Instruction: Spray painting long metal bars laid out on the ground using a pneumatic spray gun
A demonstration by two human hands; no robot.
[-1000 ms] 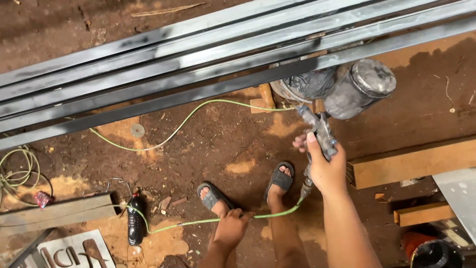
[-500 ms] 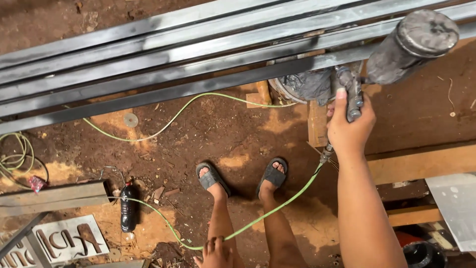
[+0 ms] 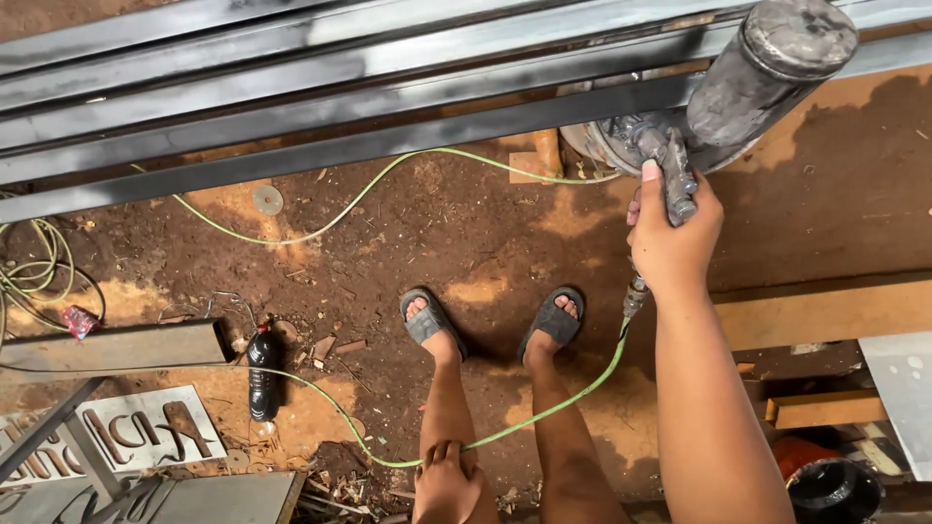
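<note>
- Overhead, the right hand [image 3: 675, 243] is wrapped closed around the handle of a paint spray gun [image 3: 670, 170], thumb up along the grimy metal body.
- The gun's cylindrical cup [image 3: 772, 73], crusted in grey overspray with a round lid, tilts up to the right, just in front of the lowest of the steel bars [image 3: 340, 97].
- These bars are long rectangular tubes lying side by side across the top of the view, part bare grey, part coated matt black.
- A thin green air hose [image 3: 544, 412] leaves the brass fitting below the handle, loops past the feet and runs left across the ground; a second stretch curves under the bars.
- The left hand [image 3: 447, 480] rests low on the left knee, fingers curled over the hose where it crosses; whether it truly grips the hose is hard to tell.
- Grey rubber sandals [image 3: 432, 320] stand on rough red-brown dirt strewn with chips.
- At left lie a dark plastic bottle [image 3: 262, 374], a short steel box section [image 3: 112, 344] and a white stencil sheet [image 3: 121, 437] with brown cut-out letters.
- At right, pale wooden planks [image 3: 825, 311] lie flat, with a black round can [image 3: 835, 490] in the lower corner.
</note>
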